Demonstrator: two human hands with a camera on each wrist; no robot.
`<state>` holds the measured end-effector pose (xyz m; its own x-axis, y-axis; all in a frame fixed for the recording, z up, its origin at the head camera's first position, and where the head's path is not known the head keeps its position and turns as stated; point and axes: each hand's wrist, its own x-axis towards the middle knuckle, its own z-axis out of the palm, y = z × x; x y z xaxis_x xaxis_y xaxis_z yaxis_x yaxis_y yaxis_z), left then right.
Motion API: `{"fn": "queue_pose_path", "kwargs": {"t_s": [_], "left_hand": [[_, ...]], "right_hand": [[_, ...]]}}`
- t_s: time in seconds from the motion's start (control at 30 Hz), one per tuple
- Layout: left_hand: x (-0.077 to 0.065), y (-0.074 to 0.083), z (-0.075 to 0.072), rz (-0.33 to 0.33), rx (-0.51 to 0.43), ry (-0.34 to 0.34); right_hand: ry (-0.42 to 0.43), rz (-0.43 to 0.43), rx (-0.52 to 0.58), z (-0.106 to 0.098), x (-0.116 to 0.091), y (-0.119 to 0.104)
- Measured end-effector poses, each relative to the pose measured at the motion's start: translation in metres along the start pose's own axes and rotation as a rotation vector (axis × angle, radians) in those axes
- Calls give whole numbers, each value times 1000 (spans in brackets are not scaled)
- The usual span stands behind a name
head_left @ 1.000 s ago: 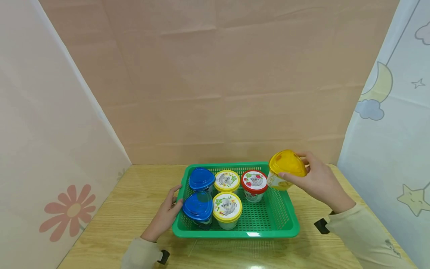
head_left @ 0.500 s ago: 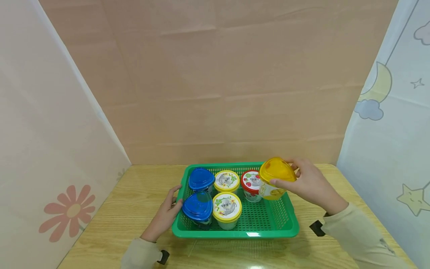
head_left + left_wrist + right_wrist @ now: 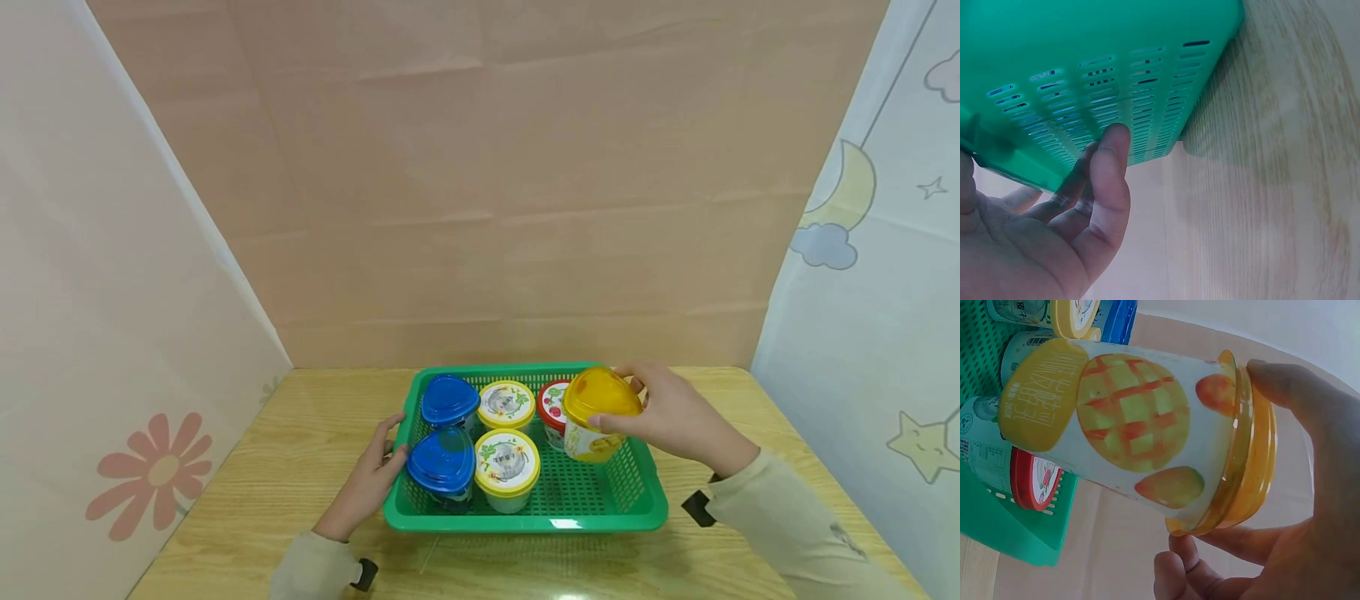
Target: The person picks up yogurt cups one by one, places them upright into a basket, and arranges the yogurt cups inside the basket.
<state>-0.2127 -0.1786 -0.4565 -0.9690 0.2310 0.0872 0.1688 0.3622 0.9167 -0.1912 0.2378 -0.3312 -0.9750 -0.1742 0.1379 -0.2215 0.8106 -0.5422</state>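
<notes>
In the head view my right hand (image 3: 671,414) pinches a yogurt cup (image 3: 600,417) by its amber lid, above the right part of a green plastic basket (image 3: 525,522). The right wrist view shows mango pictures on this yogurt cup (image 3: 1135,419), with thumb and fingers on opposite sides of the lid. My left hand (image 3: 367,483) holds the basket's left rim; its fingers (image 3: 1110,175) bend against the slotted outer wall. Inside stand two blue-lidded cups (image 3: 442,461), two yellow-lidded cups (image 3: 507,461) and a red-lidded cup (image 3: 553,404), partly hidden behind the held one.
The basket stands on a wooden table (image 3: 300,433). Behind it rises a beige backdrop (image 3: 480,208). Printed cloth walls flank both sides, a flower (image 3: 157,471) on the left one and a moon (image 3: 855,187) on the right.
My right hand has carried the mango yogurt cup left and lower, from the basket's right rim to over its inside, now partly covering the red-lidded cup. The left hand stays put.
</notes>
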Motion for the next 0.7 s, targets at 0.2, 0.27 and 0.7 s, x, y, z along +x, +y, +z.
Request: {"fn": "queue_pose_path", "kwargs": {"t_s": [0.2,0.27,0.7], "left_hand": [[0,-1,0,-1,0,0],[0,-1,0,0,5,0],[0,0,0,-7,4,1]], "right_hand": [[-47,-14,-53,5,2,-2],[-70,-16,-64,7,3,-2],[-168,-48,-112,17,6,-4]]}}
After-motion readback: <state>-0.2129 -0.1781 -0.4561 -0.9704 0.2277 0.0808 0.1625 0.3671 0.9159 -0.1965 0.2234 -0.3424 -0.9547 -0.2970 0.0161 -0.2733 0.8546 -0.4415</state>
